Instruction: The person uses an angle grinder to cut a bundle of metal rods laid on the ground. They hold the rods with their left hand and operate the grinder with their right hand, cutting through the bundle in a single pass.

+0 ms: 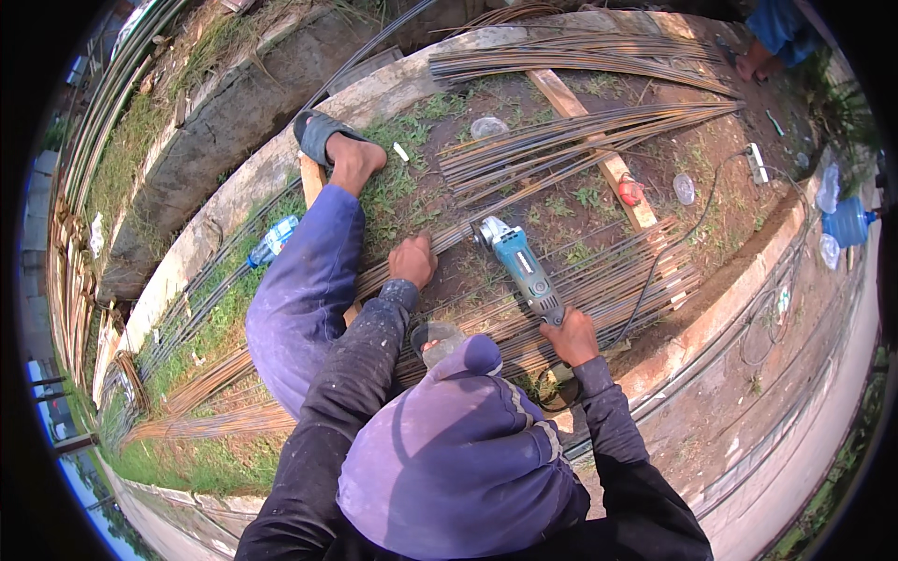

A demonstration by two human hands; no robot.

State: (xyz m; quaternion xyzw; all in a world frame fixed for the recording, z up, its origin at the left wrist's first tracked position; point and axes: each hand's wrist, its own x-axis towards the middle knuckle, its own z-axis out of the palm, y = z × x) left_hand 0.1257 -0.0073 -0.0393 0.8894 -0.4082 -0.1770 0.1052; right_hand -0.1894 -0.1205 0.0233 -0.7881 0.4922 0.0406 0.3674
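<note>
A teal angle grinder (524, 271) lies slantwise at the middle, its dark rear end gripped in my right hand (570, 337). Its head and disc end rest at or just over a bundle of thin steel rods (456, 234); I cannot tell whether they touch. My left hand (412, 260) is closed round those rods, left of the grinder's head. More rusty rods (599, 290) spread out beneath the grinder and run behind my knee. My left foot in a dark sandal (323, 138) stands beyond the left hand, near a wooden piece.
Further rod bundles (580, 140) lie across a wooden beam (613, 168). A black cable (659, 262) runs to a white power strip (756, 164). A water bottle (273, 240) lies left, a blue water jug (847, 222) right. Another person's blue clothing (781, 28) shows top right. Concrete edges (234, 168) border the ground.
</note>
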